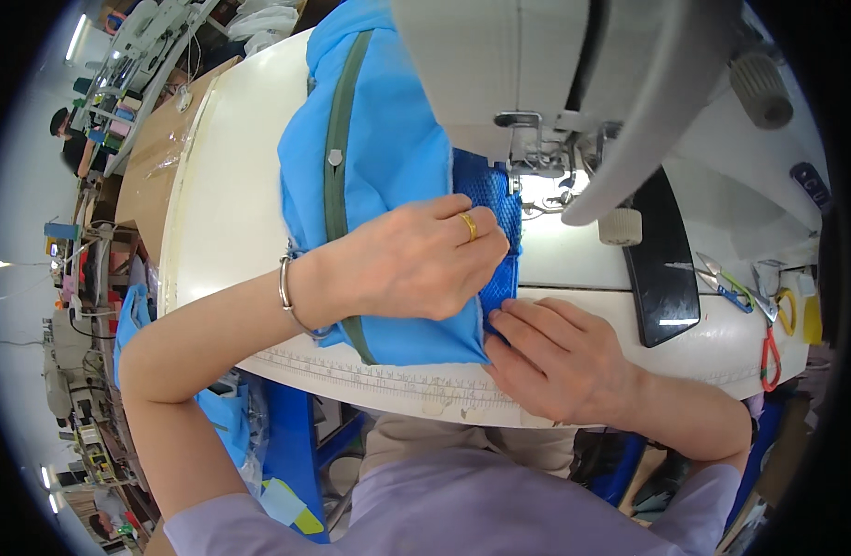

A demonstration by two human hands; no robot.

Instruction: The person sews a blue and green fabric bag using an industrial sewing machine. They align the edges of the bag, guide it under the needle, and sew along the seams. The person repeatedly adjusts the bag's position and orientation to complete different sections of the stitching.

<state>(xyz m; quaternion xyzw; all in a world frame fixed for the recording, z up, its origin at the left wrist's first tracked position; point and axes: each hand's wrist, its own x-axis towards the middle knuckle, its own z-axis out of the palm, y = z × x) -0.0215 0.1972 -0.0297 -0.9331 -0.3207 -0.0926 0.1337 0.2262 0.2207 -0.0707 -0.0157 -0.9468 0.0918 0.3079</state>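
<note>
A bright blue fabric piece [402, 130] lies over the sewing table, with an olive-green zipper [338, 190] running down it. Along its right edge is a dark blue mesh strip [496, 199], its upper part beside the presser foot [515, 182] of a white sewing machine [499, 65]. My left hand [421, 259], wearing a ring and a bracelet, rests across the fabric with curled fingers closed on the mesh edge. At the lower right corner, my right hand [564, 357] pinches the edges of fabric and mesh. Both sets of fingertips are partly hidden.
Right of the needle area, a black phone-like slab [661, 278] lies on the white table [231, 199]. Scissors with blue-green handles [736, 295] and red-handled ones [771, 357] lie farther right. A ruler strip [351, 371] follows the front edge. Other machines and people appear far left.
</note>
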